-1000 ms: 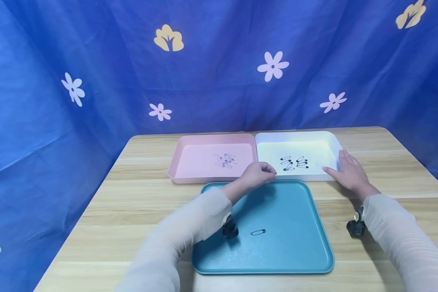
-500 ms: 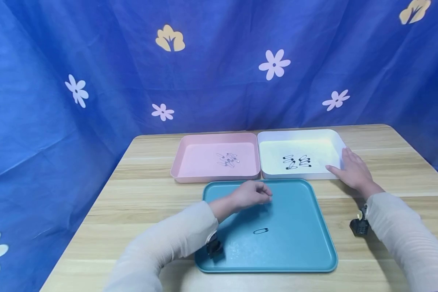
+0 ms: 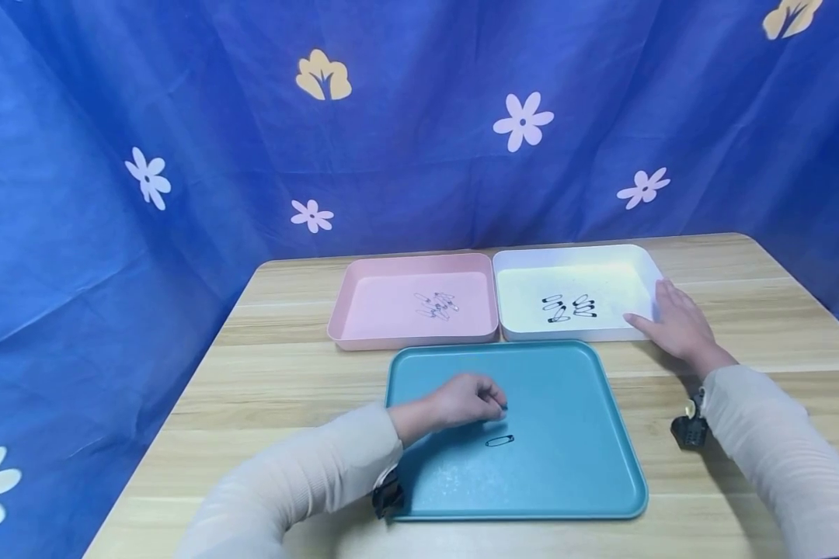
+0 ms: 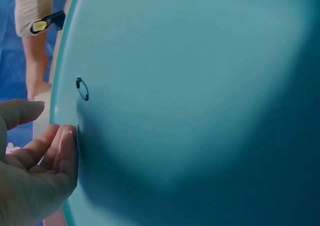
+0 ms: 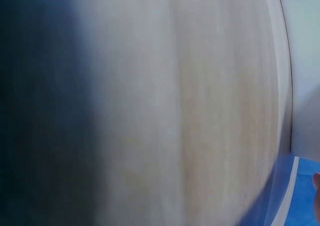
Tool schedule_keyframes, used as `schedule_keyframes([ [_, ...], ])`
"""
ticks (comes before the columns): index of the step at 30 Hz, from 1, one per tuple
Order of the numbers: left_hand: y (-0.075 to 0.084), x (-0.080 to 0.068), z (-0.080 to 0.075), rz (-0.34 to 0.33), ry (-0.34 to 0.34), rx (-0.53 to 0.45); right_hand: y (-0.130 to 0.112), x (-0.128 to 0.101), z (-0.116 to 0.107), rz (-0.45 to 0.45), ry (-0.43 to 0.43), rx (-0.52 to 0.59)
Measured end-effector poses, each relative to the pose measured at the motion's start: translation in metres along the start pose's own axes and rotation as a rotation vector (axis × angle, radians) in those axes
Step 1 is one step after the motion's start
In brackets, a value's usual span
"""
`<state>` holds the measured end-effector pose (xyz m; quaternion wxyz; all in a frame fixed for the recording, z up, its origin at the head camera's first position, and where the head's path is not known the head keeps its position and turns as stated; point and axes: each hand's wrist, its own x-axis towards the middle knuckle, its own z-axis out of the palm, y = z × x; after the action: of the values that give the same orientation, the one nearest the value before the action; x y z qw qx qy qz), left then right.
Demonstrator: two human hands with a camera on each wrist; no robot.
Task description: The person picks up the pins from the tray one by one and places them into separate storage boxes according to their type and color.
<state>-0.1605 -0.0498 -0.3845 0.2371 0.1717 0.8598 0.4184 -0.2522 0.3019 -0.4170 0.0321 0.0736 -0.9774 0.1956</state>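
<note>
A single black safety pin (image 3: 499,440) lies on the teal tray (image 3: 566,466). My left hand (image 3: 464,401) hovers over this tray just behind the pin. In the left wrist view its thumb (image 4: 25,111) stands apart from the bent fingers (image 4: 65,148), with nothing seen between them, and the safety pin (image 4: 82,89) lies ahead of the fingertips. My right hand (image 3: 678,322) rests with spread fingers at the right front corner of the white tray (image 3: 566,336). Only a fingertip of that hand (image 5: 317,186) shows at the edge of the right wrist view.
Several black safety pins (image 3: 584,307) lie in the white tray. To its left stands a pink tray (image 3: 377,310) with several silver-looking safety pins (image 3: 436,306). All trays are on a wooden table (image 3: 266,388), backed by a blue flowered curtain (image 3: 405,155).
My left hand has drawn back from the front edge of the white tray to above the teal tray, near the lone safety pin. My right hand has stayed at the white tray's corner.
</note>
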Motion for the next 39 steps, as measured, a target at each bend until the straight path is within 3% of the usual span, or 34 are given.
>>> schedule_keyframes([
  [5, -0.003, -0.006, 0.002, -0.002, -0.014, 0.006, -0.001, -0.001, -0.002, 0.013, -0.011, 0.000],
  [8, -0.003, -0.009, 0.004, 0.037, -0.020, 0.070, -0.002, -0.001, -0.002, 0.011, -0.012, 0.002],
  [16, -0.002, -0.018, 0.009, 0.183, -0.009, 0.487, -0.002, -0.003, -0.002, 0.005, -0.007, 0.005],
  [22, 0.000, -0.023, 0.014, 0.259, -0.015, 0.664, -0.001, -0.005, 0.000, 0.007, -0.011, 0.013],
  [30, 0.003, -0.026, 0.020, 0.294, -0.018, 0.672, 0.001, -0.006, -0.001, 0.000, -0.012, -0.006],
  [39, 0.003, -0.024, 0.015, 0.239, -0.042, 0.532, -0.002, -0.003, -0.002, -0.014, -0.005, -0.008],
])
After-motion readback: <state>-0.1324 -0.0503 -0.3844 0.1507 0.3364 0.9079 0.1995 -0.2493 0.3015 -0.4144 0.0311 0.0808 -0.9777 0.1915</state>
